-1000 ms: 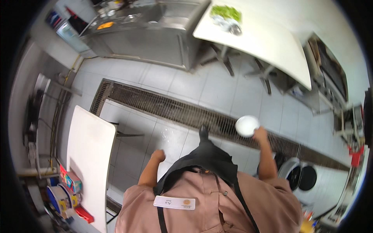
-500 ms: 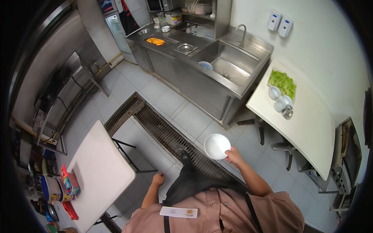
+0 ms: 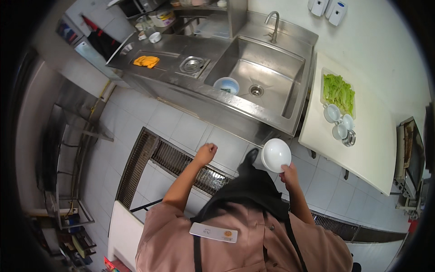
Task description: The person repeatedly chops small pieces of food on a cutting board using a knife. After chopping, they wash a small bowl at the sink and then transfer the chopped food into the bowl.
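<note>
A white bowl (image 3: 275,155) is held by its near right rim in my right hand (image 3: 290,176), tilted so that its inside shows. It hangs over the floor in front of the sink (image 3: 253,119). My left hand (image 3: 206,154) is raised above the floor grate with its fingers curled in and nothing visible in them. Inside the sink, near its left front corner, sits a blue-and-white bowl (image 3: 226,85) with something small and dark in it.
To the right, a white table (image 3: 317,122) bears a tray of lettuce (image 3: 338,93), several small white cups (image 3: 331,113) and metal rings (image 3: 349,138). An orange cloth (image 3: 146,61) lies on the steel counter (image 3: 172,84). A floor grate (image 3: 174,157) runs underfoot; another white table (image 3: 121,235) stands at lower left.
I have stepped closer to the sink. My right hand has carried the white bowl forward and to the right. My left arm has swung forward and up, away from the left table.
</note>
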`<state>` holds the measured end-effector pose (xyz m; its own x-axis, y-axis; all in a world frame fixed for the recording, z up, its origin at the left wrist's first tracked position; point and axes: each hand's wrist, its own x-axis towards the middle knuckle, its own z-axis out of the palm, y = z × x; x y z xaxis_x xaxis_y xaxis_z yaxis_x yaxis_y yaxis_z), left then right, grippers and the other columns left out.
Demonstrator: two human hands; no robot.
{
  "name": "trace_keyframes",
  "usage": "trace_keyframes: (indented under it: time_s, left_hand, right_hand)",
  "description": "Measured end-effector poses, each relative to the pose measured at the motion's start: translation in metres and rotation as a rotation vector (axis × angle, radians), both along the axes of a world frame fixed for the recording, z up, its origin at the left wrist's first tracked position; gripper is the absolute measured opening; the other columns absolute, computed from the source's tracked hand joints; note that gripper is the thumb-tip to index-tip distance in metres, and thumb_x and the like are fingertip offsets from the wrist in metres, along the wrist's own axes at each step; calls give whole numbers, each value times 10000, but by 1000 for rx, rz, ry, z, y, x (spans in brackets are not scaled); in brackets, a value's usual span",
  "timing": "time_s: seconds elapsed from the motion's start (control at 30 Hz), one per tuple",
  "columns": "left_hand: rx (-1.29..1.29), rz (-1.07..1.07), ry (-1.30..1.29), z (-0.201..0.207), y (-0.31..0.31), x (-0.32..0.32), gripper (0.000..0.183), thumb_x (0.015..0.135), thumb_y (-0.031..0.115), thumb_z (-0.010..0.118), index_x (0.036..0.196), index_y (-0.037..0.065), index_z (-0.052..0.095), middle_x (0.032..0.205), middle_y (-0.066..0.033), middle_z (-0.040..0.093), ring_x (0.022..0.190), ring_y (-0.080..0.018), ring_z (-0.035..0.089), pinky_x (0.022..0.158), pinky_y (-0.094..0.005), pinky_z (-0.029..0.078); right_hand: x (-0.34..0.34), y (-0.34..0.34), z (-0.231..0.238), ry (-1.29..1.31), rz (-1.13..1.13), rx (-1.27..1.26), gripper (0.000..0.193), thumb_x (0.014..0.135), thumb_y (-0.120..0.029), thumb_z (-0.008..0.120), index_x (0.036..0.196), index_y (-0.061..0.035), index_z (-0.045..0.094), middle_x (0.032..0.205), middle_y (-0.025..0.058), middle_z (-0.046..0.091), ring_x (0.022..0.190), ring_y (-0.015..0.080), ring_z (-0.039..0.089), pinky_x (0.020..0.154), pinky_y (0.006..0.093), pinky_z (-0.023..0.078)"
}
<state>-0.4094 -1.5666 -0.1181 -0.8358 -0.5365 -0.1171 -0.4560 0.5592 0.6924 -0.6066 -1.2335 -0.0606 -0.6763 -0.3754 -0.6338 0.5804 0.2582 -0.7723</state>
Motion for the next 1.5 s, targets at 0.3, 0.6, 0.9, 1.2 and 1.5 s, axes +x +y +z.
trace_keyframes:
  time_s: [0.3,0.6,0.9,1.2,1.5]
  left_hand:
    - [117,-91,85,47,-95,-200,217,912,223,589,969,26,658,904,-157,649,797,-261,622,739,-339,487]
    - [98,-254,105,61,-235,-488,261,915,280,580,940,30,653,863,-144,665,799,-253,627,730,-341,481]
    - [204,-208,15,-39,-314,-747,577,950,474,386,1033,-48,618,1069,-299,615,1059,-447,567,925,-481,425]
    - [633,-322,-205,26,-314,-844,325,884,237,463,706,26,632,754,-136,654,686,-240,635,616,-397,490]
    - [858,-876,-219,53,-314,-742,227,875,259,576,875,36,618,789,-70,647,678,-157,619,615,-290,497]
  right_hand:
    - [-174,-124,2,210,-1,65,263,825,-136,515,1054,-10,540,736,65,580,503,117,518,420,267,396]
    - [-250,-223,12,409,-119,172,273,826,-95,505,1070,20,548,826,109,621,588,167,582,511,300,471]
    - [-223,-274,-7,352,-380,368,260,846,-101,502,1077,2,562,835,105,637,627,160,608,534,312,490]
    - [-322,-359,-24,333,-246,530,326,833,-128,478,1123,4,547,756,163,648,590,249,643,561,371,509]
    - [-426,-463,-34,291,-325,420,310,834,-107,469,1096,47,532,722,149,638,572,219,626,525,347,494]
